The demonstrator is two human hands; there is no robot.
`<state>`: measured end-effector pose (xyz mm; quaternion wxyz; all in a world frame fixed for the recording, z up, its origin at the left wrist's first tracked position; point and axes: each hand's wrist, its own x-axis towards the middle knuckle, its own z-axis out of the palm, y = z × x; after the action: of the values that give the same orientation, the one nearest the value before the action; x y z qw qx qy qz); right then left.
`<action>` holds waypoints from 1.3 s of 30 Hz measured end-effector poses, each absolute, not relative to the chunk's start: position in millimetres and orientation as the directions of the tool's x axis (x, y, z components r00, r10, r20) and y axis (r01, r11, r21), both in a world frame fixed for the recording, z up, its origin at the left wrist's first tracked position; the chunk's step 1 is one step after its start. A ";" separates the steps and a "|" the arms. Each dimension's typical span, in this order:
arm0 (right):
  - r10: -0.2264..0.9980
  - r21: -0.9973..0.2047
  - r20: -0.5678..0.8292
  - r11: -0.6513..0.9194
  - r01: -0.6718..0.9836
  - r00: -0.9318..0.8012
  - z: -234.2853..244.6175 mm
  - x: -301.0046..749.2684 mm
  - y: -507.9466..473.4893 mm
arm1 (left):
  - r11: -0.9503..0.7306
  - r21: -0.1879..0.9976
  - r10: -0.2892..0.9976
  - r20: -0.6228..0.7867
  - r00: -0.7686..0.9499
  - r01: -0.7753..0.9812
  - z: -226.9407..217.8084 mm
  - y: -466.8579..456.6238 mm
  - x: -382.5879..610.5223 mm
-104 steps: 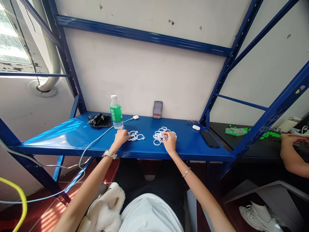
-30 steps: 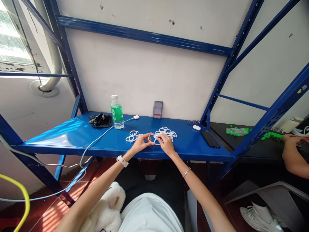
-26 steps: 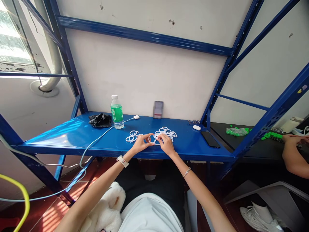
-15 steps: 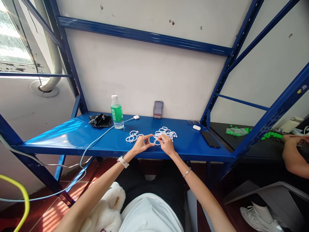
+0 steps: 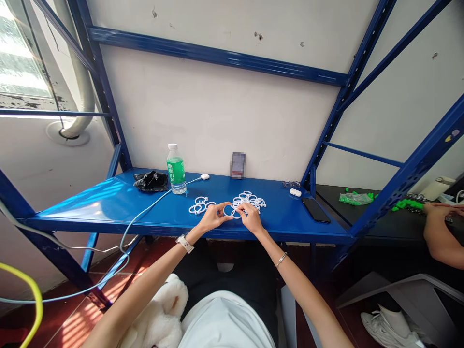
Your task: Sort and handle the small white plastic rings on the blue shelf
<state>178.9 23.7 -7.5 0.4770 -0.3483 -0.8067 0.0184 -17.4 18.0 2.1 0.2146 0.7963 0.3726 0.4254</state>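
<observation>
Between my two hands, near the front edge of the blue shelf [image 5: 145,220], is a white plastic ring [image 5: 225,211]. My left hand [image 5: 214,216] pinches its left side with thumb and forefinger. From the right, my right hand [image 5: 250,217] grips the same ring with its fingertips, which hide the part they hold. Just behind my right hand lies a pile of white rings [image 5: 248,195] with small knobs. A smaller group of similar rings [image 5: 199,205] rests left of my left hand.
A water bottle [image 5: 176,171] stands beside a black plastic bag [image 5: 151,181]. A cable [image 5: 152,205] crosses the shelf's left part. Towards the right are a black phone [image 5: 316,210], a white case [image 5: 295,192] and glasses [image 5: 291,183]. Another person's hand [image 5: 440,212] is at the far right.
</observation>
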 end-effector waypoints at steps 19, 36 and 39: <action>0.618 -0.483 0.770 0.402 0.778 0.158 -11.0 184.6 31.5 | -0.311 0.127 0.852 0.476 0.217 0.942 19.3 34.4 -57.3; 0.677 -0.568 0.695 0.308 0.763 0.244 -16.8 186.0 36.2 | -0.473 0.099 0.813 0.432 0.390 0.876 5.9 45.4 -61.2; 0.674 -0.569 0.698 0.316 0.759 0.242 -16.2 185.7 35.9 | -0.550 0.175 0.774 0.475 0.419 0.817 5.2 47.4 -58.1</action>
<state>185.7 35.9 -16.2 0.5299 -0.5832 -0.6143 -0.0404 -58.1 47.4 5.2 -0.0417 0.8413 0.4727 0.2588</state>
